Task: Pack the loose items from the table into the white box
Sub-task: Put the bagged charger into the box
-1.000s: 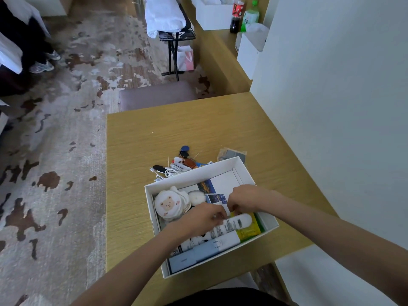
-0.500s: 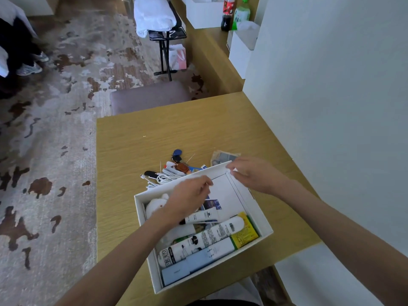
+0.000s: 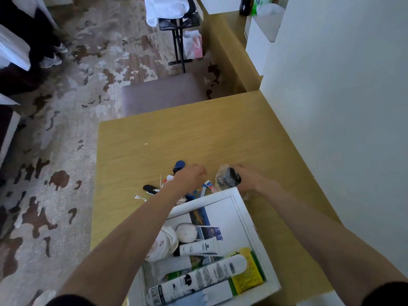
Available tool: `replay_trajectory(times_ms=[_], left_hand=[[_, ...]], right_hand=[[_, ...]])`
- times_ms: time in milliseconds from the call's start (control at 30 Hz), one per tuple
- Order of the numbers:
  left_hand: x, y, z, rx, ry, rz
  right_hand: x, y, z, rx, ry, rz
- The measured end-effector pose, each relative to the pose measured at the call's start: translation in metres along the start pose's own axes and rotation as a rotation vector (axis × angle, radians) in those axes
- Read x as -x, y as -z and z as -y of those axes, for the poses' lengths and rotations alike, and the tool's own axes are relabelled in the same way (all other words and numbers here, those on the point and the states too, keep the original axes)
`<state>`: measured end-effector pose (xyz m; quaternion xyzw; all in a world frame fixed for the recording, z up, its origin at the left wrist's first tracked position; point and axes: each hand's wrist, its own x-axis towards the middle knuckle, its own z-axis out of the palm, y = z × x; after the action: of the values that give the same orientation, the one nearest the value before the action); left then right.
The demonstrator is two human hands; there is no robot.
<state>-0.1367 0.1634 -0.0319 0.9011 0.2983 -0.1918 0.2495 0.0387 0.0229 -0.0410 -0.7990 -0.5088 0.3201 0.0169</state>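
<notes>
Right hand [image 3: 250, 180] is gripping a crinkly clear plastic packet with something dark inside [image 3: 227, 178], just past the open white cardboard box [image 3: 245, 208] on the wooden table [image 3: 176, 138]. Left hand [image 3: 189, 176] sits curled over the loose pile of keys and white cables [image 3: 174, 184]; can't tell if it's pinching anything.

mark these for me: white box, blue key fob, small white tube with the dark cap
white box [image 3: 244, 214]: head view, on the bare inner right wall.
blue key fob [image 3: 179, 164]: head view, on its rounded blue body, beyond the left hand.
small white tube [image 3: 198, 248]: head view, mid-body, lying in the box.
</notes>
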Motion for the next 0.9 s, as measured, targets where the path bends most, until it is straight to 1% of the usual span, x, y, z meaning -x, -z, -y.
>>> replay_trajectory(times_ms=[67, 133, 200, 267, 367, 433, 567, 700, 800, 900], left_hand=[[-0.014, -0.005, 0.000, -0.042, -0.022, 0.006], [-0.025, -0.007, -0.002, -0.066, -0.044, -0.015], [-0.033, -0.009, -0.003, -0.088, -0.066, -0.022], [-0.040, -0.011, -0.005, -0.086, -0.092, -0.013], [-0.049, -0.013, -0.017, -0.060, -0.137, 0.029], [-0.053, -0.017, -0.028, -0.092, -0.183, 0.055], [-0.052, -0.025, -0.048, -0.257, -0.200, 0.013], [-0.049, -0.021, -0.062, -0.253, -0.175, 0.046], [-0.044, -0.021, -0.064, -0.211, -0.197, -0.009], [-0.045, -0.022, -0.062, -0.191, -0.183, 0.031]], right_hand=[[-0.010, -0.008, -0.005, 0.012, 0.032, 0.000], [-0.016, -0.010, -0.014, 0.025, 0.062, -0.048], [-0.018, -0.010, -0.026, -0.025, 0.078, -0.080], [-0.016, -0.008, -0.040, -0.240, 0.042, -0.080], [-0.010, -0.006, -0.064, -0.571, -0.084, -0.107], [-0.004, -0.002, -0.076, -0.707, -0.161, -0.198], [0.013, 0.008, -0.086, -0.946, -0.250, -0.380], [0.034, 0.012, -0.079, -1.056, -0.241, -0.450], [0.050, 0.013, -0.074, -1.084, -0.201, -0.493], [0.065, 0.012, -0.070, -1.113, -0.198, -0.505]])
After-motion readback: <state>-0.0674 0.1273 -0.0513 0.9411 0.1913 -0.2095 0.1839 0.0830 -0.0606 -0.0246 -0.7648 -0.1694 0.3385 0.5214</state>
